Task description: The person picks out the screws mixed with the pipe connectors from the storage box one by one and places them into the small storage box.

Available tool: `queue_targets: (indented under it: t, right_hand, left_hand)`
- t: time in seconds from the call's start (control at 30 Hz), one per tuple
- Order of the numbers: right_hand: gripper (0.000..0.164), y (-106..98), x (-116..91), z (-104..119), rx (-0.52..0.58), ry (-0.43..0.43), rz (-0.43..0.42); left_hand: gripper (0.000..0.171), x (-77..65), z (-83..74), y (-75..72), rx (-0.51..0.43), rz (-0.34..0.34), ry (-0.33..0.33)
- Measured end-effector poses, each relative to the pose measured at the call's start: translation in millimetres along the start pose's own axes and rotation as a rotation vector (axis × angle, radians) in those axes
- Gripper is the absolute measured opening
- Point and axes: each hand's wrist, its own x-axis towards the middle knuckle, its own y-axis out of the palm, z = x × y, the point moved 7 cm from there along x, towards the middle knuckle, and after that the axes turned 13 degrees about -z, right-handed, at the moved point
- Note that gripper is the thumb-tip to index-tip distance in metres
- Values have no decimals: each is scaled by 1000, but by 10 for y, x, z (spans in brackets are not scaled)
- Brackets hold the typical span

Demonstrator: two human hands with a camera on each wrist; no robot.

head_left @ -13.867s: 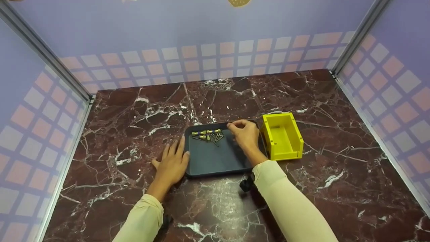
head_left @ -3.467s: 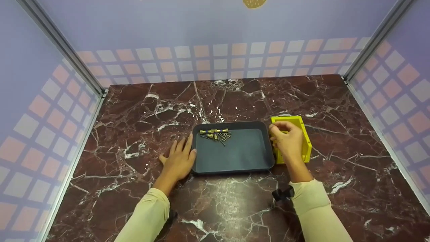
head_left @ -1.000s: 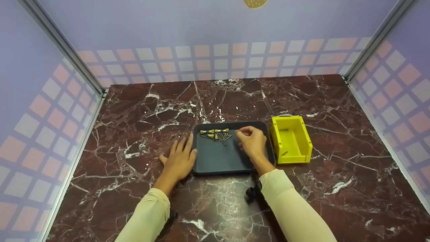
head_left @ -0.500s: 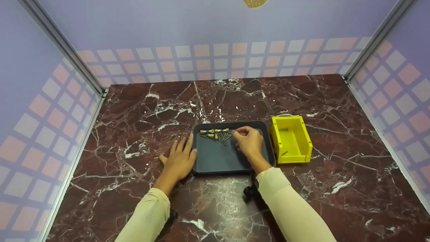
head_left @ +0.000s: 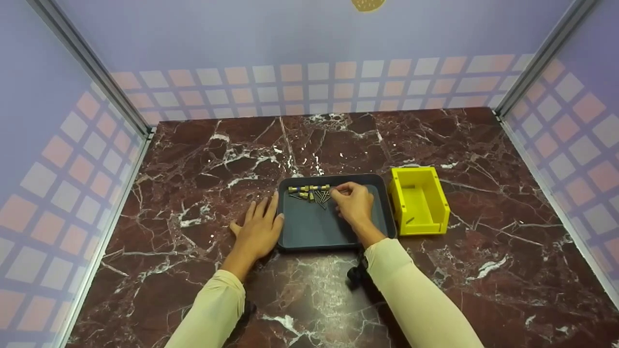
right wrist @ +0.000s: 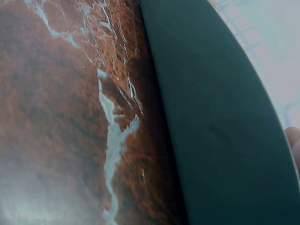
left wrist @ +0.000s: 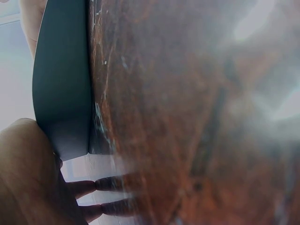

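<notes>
A dark grey tray (head_left: 314, 229) holds several brass-coloured fittings (head_left: 296, 189) with blue bands, and beside them a small heap of screws (head_left: 321, 200). My right hand (head_left: 355, 205) is over the tray, thumb and forefinger close together at the heap's right edge; whether a screw is between them is hidden. Along the tray's left side lies my left hand (head_left: 257, 229), fingers extended and spread, thumb out to the left. In the left wrist view, that hand (left wrist: 35, 173) is against the tray's outer wall (left wrist: 63, 84). One screw (head_left: 410, 220) lies inside the yellow bin (head_left: 397, 210).
The bin stands right next to the tray's right side. Both rest on a dark red marbled tabletop (head_left: 232, 159). Tiled-pattern panels (head_left: 314, 89) enclose the table at the back and both sides. The tray's wall (right wrist: 211, 117) fills much of the right wrist view.
Since the oldest frame a screw has appeared in the bin. My right hand was over the bin, came back to the tray, and has crept left toward the screws. The left hand stays put.
</notes>
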Motion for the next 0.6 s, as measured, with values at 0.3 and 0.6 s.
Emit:
queue_targets:
  t: [0.3,0.6]
  right_hand:
    - [12,63,1,0,-44,-10,3]
    - [13,101,24,-2,-78,-20,9]
  left_hand:
    - [61,-3,2,5,9,-6,1]
    - [61,0,-4,3,6,-7,1]
